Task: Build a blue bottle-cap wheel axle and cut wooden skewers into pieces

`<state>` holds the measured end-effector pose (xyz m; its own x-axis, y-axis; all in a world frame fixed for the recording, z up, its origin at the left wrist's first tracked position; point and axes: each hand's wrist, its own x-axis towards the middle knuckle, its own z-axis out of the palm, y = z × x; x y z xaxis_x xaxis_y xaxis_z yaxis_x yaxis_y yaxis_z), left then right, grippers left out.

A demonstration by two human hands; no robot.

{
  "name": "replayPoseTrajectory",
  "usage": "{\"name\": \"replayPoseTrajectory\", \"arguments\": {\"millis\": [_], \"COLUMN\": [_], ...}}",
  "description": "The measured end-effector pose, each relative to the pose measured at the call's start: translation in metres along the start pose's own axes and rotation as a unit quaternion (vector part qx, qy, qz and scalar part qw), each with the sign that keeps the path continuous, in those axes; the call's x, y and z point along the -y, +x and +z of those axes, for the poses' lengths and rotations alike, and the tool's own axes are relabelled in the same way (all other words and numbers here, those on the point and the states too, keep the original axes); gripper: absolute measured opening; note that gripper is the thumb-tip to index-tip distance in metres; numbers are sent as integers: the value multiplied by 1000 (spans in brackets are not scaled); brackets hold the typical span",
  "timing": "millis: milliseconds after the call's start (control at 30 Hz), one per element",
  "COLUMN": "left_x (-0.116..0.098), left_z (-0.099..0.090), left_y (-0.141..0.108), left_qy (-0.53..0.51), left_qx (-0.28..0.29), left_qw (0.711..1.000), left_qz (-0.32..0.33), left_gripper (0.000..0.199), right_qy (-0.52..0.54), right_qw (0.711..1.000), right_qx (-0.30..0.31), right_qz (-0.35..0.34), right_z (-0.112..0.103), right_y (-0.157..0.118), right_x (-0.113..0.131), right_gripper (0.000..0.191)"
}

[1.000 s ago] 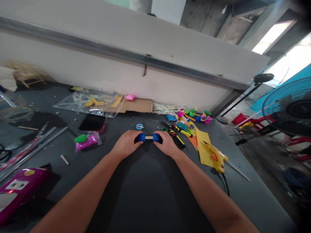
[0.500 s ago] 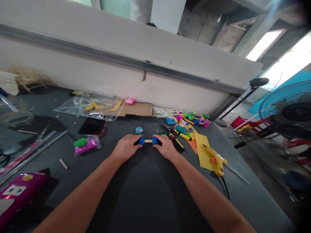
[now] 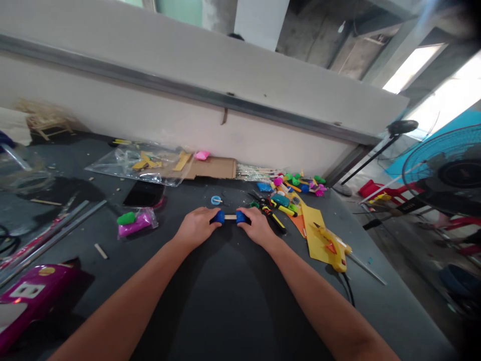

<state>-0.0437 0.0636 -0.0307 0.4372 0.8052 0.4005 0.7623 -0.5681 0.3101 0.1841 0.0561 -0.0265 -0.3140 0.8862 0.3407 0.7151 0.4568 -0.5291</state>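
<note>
My left hand (image 3: 196, 226) is closed, thumb and fingers pinching a blue round piece (image 3: 220, 216). Facing it, my right hand (image 3: 259, 226) pinches a second blue round piece (image 3: 239, 216). A short pale wooden stick (image 3: 230, 217) spans the gap between the two pieces, low over the dark table. My fingers partly cover both blue pieces, so their exact kind cannot be made out. Just beyond my hands lies a light-blue ring-like cap (image 3: 215, 200). Pliers with yellow-black handles (image 3: 276, 220) rest right of my right hand.
At right a yellow glue gun (image 3: 336, 248) lies on yellow sheet (image 3: 313, 225), near colourful clay lumps (image 3: 296, 183). Left are a phone (image 3: 143, 194), bagged purple clay (image 3: 135, 224), metal rods (image 3: 71, 225) and a magenta power strip (image 3: 33, 298). A fan (image 3: 451, 173) stands beyond the table.
My hands keep their hold on the blue pieces and barely move. The whole view shifts very slightly as my head turns.
</note>
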Motion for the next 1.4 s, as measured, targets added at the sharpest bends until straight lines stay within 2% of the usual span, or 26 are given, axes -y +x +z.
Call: {"name": "replayPoseTrajectory", "arguments": {"millis": [733, 900, 1133, 1400], "left_x": [-4, -2, -6, -6], "left_z": [-5, -2, -7, -7], "left_y": [1, -1, 0, 0], "left_qy": [-14, -20, -26, -4], "left_qx": [11, -4, 2, 5], "left_qw": [1000, 1000, 1000, 1000], "left_qz": [2, 6, 15, 0], "left_gripper": [29, 29, 34, 49], "right_qy": [11, 20, 27, 32], "right_qw": [1000, 1000, 999, 999], "right_qx": [-7, -9, -15, -23], "right_qz": [1, -3, -16, -19], "right_z": [1, 2, 0, 0], "right_y": [-1, -2, -3, -5], "right_x": [1, 1, 2, 2], "right_gripper": [42, 43, 44, 47]}}
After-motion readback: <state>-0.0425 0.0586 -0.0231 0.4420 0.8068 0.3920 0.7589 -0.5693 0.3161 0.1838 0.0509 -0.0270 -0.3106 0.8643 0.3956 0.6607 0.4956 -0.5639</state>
